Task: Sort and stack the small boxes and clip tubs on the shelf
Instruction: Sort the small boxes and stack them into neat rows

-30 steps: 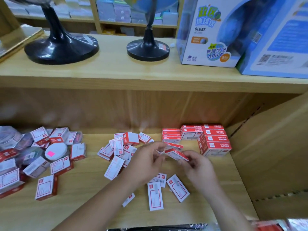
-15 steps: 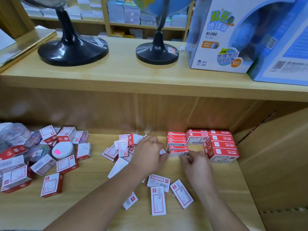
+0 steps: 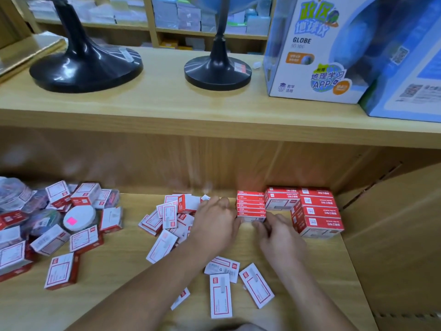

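Flanking red box stack (image 3: 250, 204): right fingers (image 3: 260, 227) straight, touching it; left fingers (image 3: 226, 207) state untellable; carton (image 3: 307, 60) reads GLOBE.

Shelf (image 3: 310, 271) pale wood-grain laminate, smooth w/ soft sheen, globe bases (image 3: 86, 68) glossy black plastic, small boxes (image 3: 250, 206) thin printed card, red/white, semi-matt, clip tub (image 3: 78, 218) clear plastic w/ matt white lid, globe box (image 3: 310, 56) glossy printed card.
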### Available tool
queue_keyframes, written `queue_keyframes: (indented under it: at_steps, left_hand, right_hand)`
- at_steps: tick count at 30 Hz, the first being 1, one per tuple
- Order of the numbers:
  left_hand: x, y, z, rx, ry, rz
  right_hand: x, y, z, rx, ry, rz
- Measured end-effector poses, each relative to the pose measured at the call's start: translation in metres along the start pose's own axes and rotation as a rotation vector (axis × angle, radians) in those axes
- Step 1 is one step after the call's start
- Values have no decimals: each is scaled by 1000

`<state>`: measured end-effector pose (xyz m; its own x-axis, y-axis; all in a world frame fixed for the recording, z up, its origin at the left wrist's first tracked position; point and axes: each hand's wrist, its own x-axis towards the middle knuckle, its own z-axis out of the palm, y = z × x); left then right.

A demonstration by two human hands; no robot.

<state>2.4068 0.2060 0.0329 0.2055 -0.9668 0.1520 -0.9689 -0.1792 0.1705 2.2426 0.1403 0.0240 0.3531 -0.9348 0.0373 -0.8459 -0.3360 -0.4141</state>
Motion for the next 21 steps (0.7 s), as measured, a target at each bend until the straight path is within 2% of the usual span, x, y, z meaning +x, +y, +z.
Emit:
queue_keyframes:
  at_steps: [5, 8, 11, 13, 15, 18, 21]
  left_hand:
    - [2, -6, 2, -57, 21, 14]
    - [-8, -10, -15, -170, -2, 11]
    - [-42, -14, -40, -347, -35, 13]
    - [-74, -16, -47, -366, -107, 89]
    - [-101, -16, -45, -278, -163, 140]
    - [-123, -11, -32, -141, -204, 126]
    - [-134, -7, -21, -187, -161, 95]
  right_hand:
    - [5, 7, 2, 56, -8, 14]
    - [0, 14, 1, 268, -43, 35]
    - [-31, 25, -9, 466, -105, -20]
    - [-58, 30, -17, 401, -233, -96]
    - [-80, 31, -21, 366, -289, -135]
    - [-101, 28, -24, 336, -288, -145]
    - [-115, 22, -24, 290, -229, -113]
